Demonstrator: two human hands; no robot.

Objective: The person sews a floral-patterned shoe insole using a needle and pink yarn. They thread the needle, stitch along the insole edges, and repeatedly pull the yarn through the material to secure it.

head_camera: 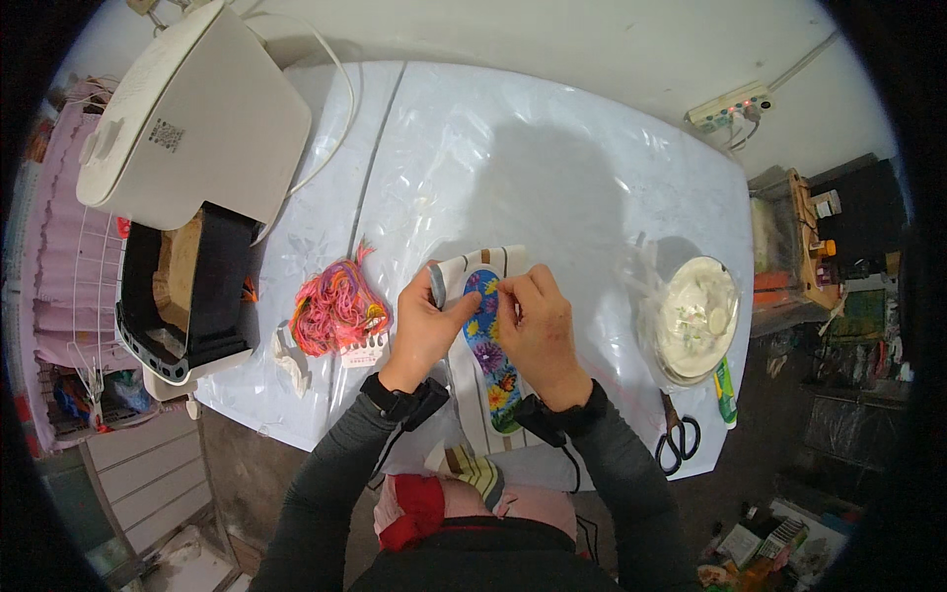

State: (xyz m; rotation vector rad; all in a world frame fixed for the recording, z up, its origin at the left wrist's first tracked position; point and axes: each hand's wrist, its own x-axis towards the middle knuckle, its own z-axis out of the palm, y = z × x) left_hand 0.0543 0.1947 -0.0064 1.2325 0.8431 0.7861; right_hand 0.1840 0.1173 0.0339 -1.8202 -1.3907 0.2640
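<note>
A striped white cloth [473,414] carries an insole-shaped panel [489,357] with colourful flowers on blue. My left hand [429,325] grips the cloth's upper left side, its thumb lying on the panel near the toe end. A grey folded strip [437,286] shows between that thumb and the fingers. Over the panel's right edge, my right hand [538,325] has its thumb and forefinger pinched together. Whether something thin, such as a needle, is between those fingertips is too small to tell. Part of the panel is hidden beneath my right hand.
A tangled bundle of coloured thread [336,307], a punched white card [364,352] and crumpled tissue [291,362] lie left. Beyond stands a white air fryer [207,126] with its black drawer [222,288] out. Black-handled scissors [675,440] and a plastic-covered bowl [695,322] are right.
</note>
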